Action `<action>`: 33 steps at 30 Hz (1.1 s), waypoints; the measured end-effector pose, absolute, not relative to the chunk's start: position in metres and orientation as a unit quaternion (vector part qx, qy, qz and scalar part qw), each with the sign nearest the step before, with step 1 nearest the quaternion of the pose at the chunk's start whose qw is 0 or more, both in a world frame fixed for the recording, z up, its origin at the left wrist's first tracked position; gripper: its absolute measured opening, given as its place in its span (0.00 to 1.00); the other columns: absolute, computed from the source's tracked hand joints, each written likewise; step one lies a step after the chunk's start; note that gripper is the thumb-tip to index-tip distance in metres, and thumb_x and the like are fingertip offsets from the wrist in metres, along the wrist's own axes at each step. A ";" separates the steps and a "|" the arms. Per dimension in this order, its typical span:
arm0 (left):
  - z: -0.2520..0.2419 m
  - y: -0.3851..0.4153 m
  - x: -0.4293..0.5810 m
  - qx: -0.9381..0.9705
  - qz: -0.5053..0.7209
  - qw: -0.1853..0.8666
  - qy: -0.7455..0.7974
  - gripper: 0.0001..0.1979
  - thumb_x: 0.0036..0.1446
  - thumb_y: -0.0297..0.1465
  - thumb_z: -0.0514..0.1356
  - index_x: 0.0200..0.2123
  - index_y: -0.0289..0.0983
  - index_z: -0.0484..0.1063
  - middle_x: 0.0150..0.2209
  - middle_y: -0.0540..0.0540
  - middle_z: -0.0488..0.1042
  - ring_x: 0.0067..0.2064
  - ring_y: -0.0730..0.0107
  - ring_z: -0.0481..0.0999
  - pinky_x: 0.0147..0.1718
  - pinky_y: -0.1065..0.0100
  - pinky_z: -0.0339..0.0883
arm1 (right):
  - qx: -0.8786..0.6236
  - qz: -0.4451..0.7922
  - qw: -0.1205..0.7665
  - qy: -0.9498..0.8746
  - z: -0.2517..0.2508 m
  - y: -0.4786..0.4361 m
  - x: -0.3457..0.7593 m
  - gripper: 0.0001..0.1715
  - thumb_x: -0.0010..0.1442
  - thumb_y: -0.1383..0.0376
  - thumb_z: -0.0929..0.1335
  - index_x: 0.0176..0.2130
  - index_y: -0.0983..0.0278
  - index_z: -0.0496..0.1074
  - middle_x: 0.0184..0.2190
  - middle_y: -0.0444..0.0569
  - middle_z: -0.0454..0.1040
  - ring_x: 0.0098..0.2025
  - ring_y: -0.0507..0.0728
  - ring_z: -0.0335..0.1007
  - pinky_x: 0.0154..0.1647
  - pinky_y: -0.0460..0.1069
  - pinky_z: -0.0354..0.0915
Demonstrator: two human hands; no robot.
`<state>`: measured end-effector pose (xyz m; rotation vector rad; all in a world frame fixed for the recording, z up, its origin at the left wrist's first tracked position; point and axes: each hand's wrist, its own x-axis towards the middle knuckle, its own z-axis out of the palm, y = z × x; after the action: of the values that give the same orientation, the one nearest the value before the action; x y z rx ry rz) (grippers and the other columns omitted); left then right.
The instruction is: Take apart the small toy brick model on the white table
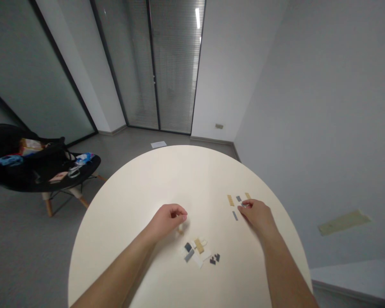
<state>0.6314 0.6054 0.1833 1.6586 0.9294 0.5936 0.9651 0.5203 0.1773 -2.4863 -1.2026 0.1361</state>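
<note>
On the round table (186, 179), right-hand fingers (247, 206) pinch a grey plate (243, 205), axis hidden

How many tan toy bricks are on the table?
3: a tan plate and another beyond the right hand, a third in the front pile. Another may hide by the left hand.

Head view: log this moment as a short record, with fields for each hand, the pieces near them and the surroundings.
Left hand: curled above the round cream table, beside a blurred tan piece; any hold cannot be told
Right hand: fingertips among the pieces at the table's right
Pieces by right hand: long tan studded plastic plate, slim grey plastic plate
Pieces between hands: black stepped plastic pieces
Surroundings: black shell chair with wooden legs, white paper sheet on the floor
</note>
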 end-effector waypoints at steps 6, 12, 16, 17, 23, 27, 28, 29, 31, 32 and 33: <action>0.191 0.610 0.615 0.847 0.107 0.406 0.326 0.09 0.51 0.31 0.62 0.34 0.37 0.81 0.31 0.47 0.78 0.31 0.67 0.73 0.30 0.71 0.60 | -0.891 0.045 0.170 -0.420 0.176 0.521 0.964 0.17 0.50 0.58 0.71 0.38 0.65 0.80 0.34 0.54 0.80 0.36 0.60 0.75 0.38 0.51 0.66; 0.199 0.610 0.614 0.893 0.056 0.355 0.271 0.07 0.50 0.30 0.63 0.33 0.38 0.81 0.31 0.48 0.75 0.32 0.69 0.72 0.32 0.72 0.60 | -0.895 0.061 0.167 -0.410 0.178 0.521 0.962 0.17 0.52 0.58 0.70 0.39 0.66 0.79 0.36 0.55 0.80 0.38 0.61 0.75 0.40 0.51 0.65; 0.199 0.607 0.619 0.895 0.073 0.353 0.264 0.08 0.53 0.30 0.62 0.35 0.39 0.81 0.32 0.48 0.75 0.33 0.69 0.72 0.33 0.72 0.61 | -0.892 0.063 0.186 -0.408 0.182 0.520 0.959 0.20 0.53 0.54 0.69 0.40 0.66 0.78 0.35 0.55 0.79 0.37 0.61 0.74 0.38 0.51 0.64; 0.199 0.604 0.621 0.893 0.080 0.357 0.261 0.08 0.54 0.30 0.62 0.36 0.40 0.81 0.32 0.47 0.75 0.34 0.68 0.72 0.34 0.72 0.61 | -0.890 0.062 0.194 -0.407 0.183 0.520 0.958 0.21 0.54 0.54 0.69 0.40 0.66 0.78 0.34 0.54 0.79 0.36 0.60 0.74 0.37 0.51 0.63; 0.199 0.577 0.641 0.898 0.087 0.360 0.237 0.10 0.52 0.37 0.67 0.37 0.41 0.81 0.33 0.47 0.74 0.39 0.65 0.72 0.37 0.70 0.62 | -0.857 0.044 0.267 -0.439 0.186 0.520 0.946 0.16 0.56 0.56 0.66 0.36 0.63 0.78 0.25 0.47 0.75 0.28 0.56 0.69 0.31 0.49 0.60; 0.198 0.565 0.648 0.908 0.091 0.334 0.236 0.12 0.48 0.39 0.70 0.36 0.41 0.80 0.36 0.46 0.75 0.42 0.62 0.72 0.40 0.67 0.62 | -0.781 0.085 0.291 -0.546 0.187 0.523 0.925 0.15 0.58 0.57 0.65 0.33 0.62 0.78 0.23 0.45 0.73 0.26 0.54 0.66 0.31 0.48 0.58; 0.198 0.564 0.649 0.909 0.090 0.330 0.238 0.12 0.48 0.38 0.71 0.36 0.41 0.80 0.36 0.47 0.75 0.42 0.62 0.72 0.41 0.67 0.62 | -0.761 0.099 0.289 -0.572 0.187 0.524 0.917 0.15 0.58 0.57 0.65 0.33 0.62 0.78 0.23 0.44 0.73 0.26 0.54 0.66 0.31 0.48 0.58; 0.198 0.564 0.649 0.909 0.089 0.328 0.242 0.11 0.48 0.37 0.70 0.36 0.40 0.79 0.36 0.47 0.76 0.42 0.62 0.72 0.41 0.67 0.61 | -0.743 0.113 0.286 -0.594 0.188 0.525 0.909 0.14 0.59 0.58 0.65 0.33 0.62 0.78 0.23 0.44 0.73 0.26 0.53 0.65 0.31 0.48 0.58; 0.199 0.564 0.649 0.909 0.087 0.323 0.247 0.10 0.48 0.34 0.69 0.35 0.40 0.78 0.35 0.48 0.76 0.40 0.63 0.71 0.41 0.66 0.61 | -0.710 0.138 0.283 -0.630 0.188 0.526 0.891 0.12 0.59 0.61 0.65 0.34 0.62 0.78 0.24 0.44 0.73 0.27 0.53 0.65 0.31 0.48 0.58; 0.199 0.564 0.648 0.910 0.088 0.320 0.249 0.09 0.48 0.32 0.68 0.35 0.40 0.77 0.34 0.48 0.76 0.40 0.63 0.71 0.40 0.66 0.61 | -0.695 0.150 0.281 -0.644 0.189 0.526 0.882 0.12 0.59 0.62 0.65 0.34 0.62 0.78 0.24 0.45 0.73 0.27 0.53 0.65 0.31 0.48 0.58; 0.200 0.564 0.648 0.910 0.090 0.317 0.251 0.08 0.48 0.31 0.67 0.34 0.39 0.76 0.34 0.48 0.76 0.39 0.63 0.71 0.40 0.66 0.61 | -0.682 0.161 0.279 -0.657 0.190 0.526 0.875 0.11 0.59 0.63 0.65 0.34 0.62 0.78 0.25 0.45 0.74 0.28 0.53 0.65 0.32 0.47 0.58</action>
<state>0.6482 0.5641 0.1999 2.3960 0.6609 0.2377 0.8747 0.5260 0.1895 -1.8294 -1.7615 0.4320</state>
